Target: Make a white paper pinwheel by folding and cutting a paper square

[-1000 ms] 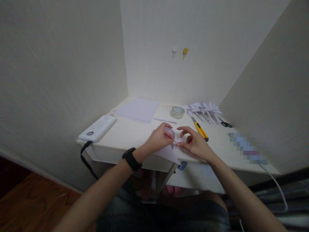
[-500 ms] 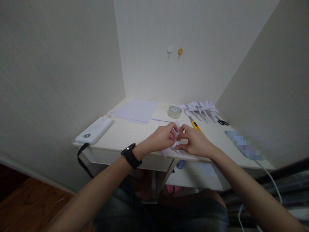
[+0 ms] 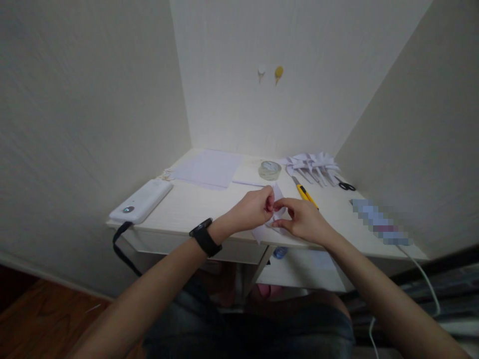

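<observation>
Near the front edge of the tabletop (image 3: 194, 209), I have the white paper (image 3: 277, 191) between both hands, bent up in places and, I judge, only partly shaped. My left hand (image 3: 255, 205) curls against it; the fingertips are hidden, so I cannot tell whether they pinch. My right hand (image 3: 306, 219) keeps thumb and forefinger spread, both tips at the paper. Towards the back right corner, the folded paper pieces (image 3: 314, 165) look done; by the back left corner, flat sheets (image 3: 209, 168) lie unfolded
</observation>
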The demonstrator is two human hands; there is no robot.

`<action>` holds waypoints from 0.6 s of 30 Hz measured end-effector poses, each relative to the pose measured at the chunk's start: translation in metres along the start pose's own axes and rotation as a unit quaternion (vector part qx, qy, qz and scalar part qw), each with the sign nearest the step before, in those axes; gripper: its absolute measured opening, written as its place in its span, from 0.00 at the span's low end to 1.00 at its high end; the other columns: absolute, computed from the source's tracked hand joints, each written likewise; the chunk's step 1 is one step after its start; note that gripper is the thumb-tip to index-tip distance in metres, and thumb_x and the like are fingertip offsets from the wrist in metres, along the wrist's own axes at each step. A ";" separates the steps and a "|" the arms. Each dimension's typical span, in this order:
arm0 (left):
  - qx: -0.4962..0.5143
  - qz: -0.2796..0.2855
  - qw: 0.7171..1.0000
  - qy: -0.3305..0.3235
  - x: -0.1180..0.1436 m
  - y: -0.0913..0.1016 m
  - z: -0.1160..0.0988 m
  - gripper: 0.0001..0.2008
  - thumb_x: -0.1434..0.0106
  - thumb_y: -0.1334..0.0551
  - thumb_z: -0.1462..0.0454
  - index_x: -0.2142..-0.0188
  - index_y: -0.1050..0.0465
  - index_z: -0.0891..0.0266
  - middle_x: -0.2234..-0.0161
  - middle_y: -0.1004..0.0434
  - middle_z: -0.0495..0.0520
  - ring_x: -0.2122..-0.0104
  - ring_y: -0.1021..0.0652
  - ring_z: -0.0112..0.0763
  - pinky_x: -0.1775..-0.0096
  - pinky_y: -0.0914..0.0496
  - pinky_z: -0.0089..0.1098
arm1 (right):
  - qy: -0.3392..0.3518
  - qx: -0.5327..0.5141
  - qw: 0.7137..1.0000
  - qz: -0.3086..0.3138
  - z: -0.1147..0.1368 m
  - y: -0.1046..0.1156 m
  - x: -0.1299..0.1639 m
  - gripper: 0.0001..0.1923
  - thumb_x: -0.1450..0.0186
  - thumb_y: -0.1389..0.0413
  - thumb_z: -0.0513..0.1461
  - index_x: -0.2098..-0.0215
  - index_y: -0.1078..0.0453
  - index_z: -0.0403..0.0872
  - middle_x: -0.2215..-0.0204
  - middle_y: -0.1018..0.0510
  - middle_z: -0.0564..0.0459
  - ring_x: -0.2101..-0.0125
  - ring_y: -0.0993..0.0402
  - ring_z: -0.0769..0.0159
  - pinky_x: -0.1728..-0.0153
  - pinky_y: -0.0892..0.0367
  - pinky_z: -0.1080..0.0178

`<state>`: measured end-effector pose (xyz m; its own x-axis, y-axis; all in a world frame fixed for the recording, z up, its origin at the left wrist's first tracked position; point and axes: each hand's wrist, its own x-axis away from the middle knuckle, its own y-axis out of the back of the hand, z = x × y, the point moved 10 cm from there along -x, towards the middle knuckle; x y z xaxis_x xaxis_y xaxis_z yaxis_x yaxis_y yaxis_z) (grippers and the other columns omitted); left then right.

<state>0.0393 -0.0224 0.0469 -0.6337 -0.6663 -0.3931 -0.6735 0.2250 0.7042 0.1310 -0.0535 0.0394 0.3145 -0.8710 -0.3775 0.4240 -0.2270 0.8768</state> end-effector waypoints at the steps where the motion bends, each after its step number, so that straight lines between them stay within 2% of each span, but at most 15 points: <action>1: -0.008 -0.002 1.000 -0.002 -0.001 -0.001 0.001 0.08 0.46 0.38 0.70 0.69 0.38 0.60 0.72 0.26 0.48 0.72 0.27 0.29 0.70 0.37 0.28 | -0.006 0.003 1.000 -0.002 -0.002 0.001 0.000 0.17 0.45 0.32 0.43 0.58 0.25 0.49 0.70 0.20 0.53 0.74 0.30 0.65 0.70 0.42 0.64; 7: -0.024 -0.022 0.999 -0.023 -0.002 -0.005 0.001 0.09 0.47 0.37 0.70 0.70 0.38 0.60 0.74 0.28 0.47 0.74 0.28 0.28 0.71 0.39 0.28 | -0.038 -0.072 0.996 0.023 -0.016 -0.006 -0.001 0.12 0.44 0.33 0.43 0.62 0.21 0.50 0.72 0.20 0.54 0.77 0.31 0.68 0.72 0.42 0.65; 11: 0.022 -0.017 1.000 0.011 -0.003 -0.001 0.003 0.11 0.49 0.34 0.68 0.70 0.36 0.60 0.74 0.27 0.47 0.74 0.27 0.28 0.72 0.37 0.28 | -0.057 -0.166 0.984 0.036 -0.025 -0.011 -0.002 0.10 0.45 0.34 0.43 0.66 0.21 0.47 0.75 0.21 0.54 0.76 0.31 0.68 0.73 0.40 0.65; 13: 0.062 -0.028 0.997 0.042 -0.007 0.006 0.012 0.11 0.50 0.33 0.67 0.68 0.33 0.61 0.71 0.24 0.49 0.72 0.25 0.29 0.70 0.34 0.28 | -0.077 -0.207 0.975 0.039 -0.032 -0.014 -0.001 0.11 0.47 0.33 0.43 0.68 0.21 0.46 0.75 0.20 0.53 0.76 0.31 0.67 0.73 0.40 0.65; 15: 0.091 -0.061 0.991 0.073 -0.014 0.016 0.027 0.11 0.48 0.34 0.67 0.64 0.29 0.63 0.65 0.22 0.53 0.69 0.23 0.29 0.67 0.30 0.29 | -0.097 -0.239 0.965 0.039 -0.039 -0.017 -0.001 0.12 0.49 0.33 0.43 0.68 0.21 0.45 0.75 0.21 0.52 0.76 0.31 0.67 0.74 0.39 0.65; 18: 0.034 -0.107 0.987 0.110 -0.029 0.027 0.049 0.16 0.45 0.35 0.67 0.55 0.26 0.65 0.55 0.21 0.58 0.63 0.22 0.32 0.59 0.28 0.33 | -0.116 -0.265 0.957 0.035 -0.047 -0.022 -0.001 0.14 0.50 0.32 0.44 0.69 0.22 0.45 0.76 0.22 0.53 0.77 0.33 0.69 0.75 0.40 0.65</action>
<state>0.0206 0.0376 0.0479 -0.3800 -0.8410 -0.3852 -0.8117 0.1035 0.5749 0.1618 -0.0272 0.0067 0.1870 -0.9630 -0.1939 0.7996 0.0345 0.5996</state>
